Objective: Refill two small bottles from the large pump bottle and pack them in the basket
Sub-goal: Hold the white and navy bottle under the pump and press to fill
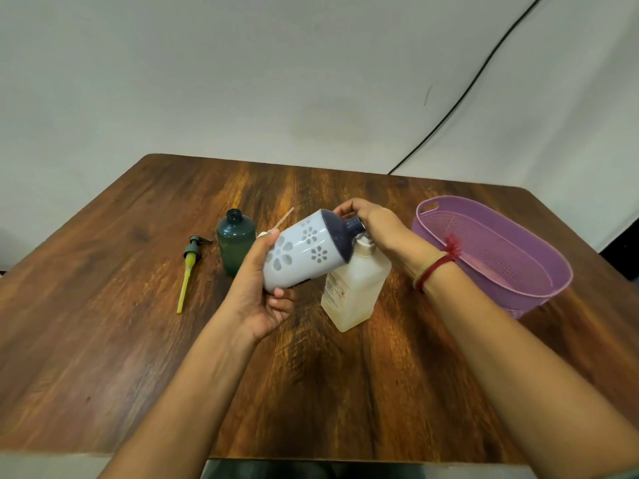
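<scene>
Two bare forearms are seen nearest, reaching up from the near table (345, 392) edge.

Left hand (257, 288): clenched on the base of the white bottle (301, 250). The thumb is laid along the upper side and the fingers (281, 300) are curled under the bottom. The bottle is held clear of the table, tilted, with its navy neck pointing down toward the right hand.

Right hand (380, 226): fingers (345, 207) curled over the navy neck, thumb tip on the navy shoulder. The far fingers are hidden by the hand. A red wristband (435, 267) is worn on this wrist.

Cream bottle (352, 292): stood on the table directly beneath the right fingers. Its mouth is met by the navy neck under the palm; the joint itself is covered.

Green bottle (235, 243): upright, uncapped, just beyond the left thumb and partly behind that hand. A thin tan tube (285, 216) is seen past the thumb tip, its lower end hidden.

Pump (192, 261): laid flat on the table with its yellow tube toward the near edge, well left of the left fingers, beyond the green bottle.

Basket (428, 216): purple, perforated, set outside the right wrist, near the table's right edge, apart from the fingers. No bottle is seen in it.

Open room: bare wood is seen between the forearms and beyond the hands to the far edge. A black cable (466, 95) is run along the wall behind.
</scene>
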The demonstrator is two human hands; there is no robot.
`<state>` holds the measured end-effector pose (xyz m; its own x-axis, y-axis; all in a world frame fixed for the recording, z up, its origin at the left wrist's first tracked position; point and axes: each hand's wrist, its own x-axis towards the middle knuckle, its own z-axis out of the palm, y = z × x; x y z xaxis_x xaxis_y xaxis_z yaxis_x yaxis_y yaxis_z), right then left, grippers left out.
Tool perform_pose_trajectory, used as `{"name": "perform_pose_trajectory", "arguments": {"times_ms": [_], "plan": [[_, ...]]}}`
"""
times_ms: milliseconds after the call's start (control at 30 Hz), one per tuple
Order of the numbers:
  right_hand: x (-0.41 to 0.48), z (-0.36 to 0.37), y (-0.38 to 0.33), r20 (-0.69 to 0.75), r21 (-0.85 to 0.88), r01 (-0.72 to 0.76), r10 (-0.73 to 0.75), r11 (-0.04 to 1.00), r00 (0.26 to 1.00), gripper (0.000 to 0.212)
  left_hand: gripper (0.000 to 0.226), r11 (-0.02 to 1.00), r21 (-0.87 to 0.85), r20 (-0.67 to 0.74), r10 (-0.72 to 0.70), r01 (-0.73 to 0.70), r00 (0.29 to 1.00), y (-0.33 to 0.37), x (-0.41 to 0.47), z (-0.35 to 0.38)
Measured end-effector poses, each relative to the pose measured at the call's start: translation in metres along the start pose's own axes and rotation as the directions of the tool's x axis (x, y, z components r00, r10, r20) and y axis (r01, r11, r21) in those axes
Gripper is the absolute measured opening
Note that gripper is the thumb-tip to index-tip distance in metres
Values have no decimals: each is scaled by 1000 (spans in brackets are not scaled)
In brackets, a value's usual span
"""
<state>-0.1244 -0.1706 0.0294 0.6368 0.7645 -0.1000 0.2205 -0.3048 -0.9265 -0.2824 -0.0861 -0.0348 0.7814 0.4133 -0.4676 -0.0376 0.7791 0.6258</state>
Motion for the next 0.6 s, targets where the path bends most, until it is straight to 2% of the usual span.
{"name": "perform_pose_trajectory", "arguments": {"times_ms": [167, 300, 367, 600], "plan": [[-1, -7, -14, 26, -51, 5, -4, 999, 1000, 25, 39, 1000, -9, 50, 26, -26, 998, 5, -4, 3], [-2, -4, -5, -21, 57, 53, -52, 997, 998, 25, 36, 999, 30, 22, 44, -45, 999, 5, -5, 7], [-3, 0, 1, -35, 52, 81, -79, 995, 996, 27, 37, 999, 34, 0, 38, -38, 999, 4, -4, 6], [-5, -5, -13, 32, 12, -2, 2, 1000, 999, 30, 40, 1000, 11, 36, 16, -16, 999, 3, -6, 5]]}}
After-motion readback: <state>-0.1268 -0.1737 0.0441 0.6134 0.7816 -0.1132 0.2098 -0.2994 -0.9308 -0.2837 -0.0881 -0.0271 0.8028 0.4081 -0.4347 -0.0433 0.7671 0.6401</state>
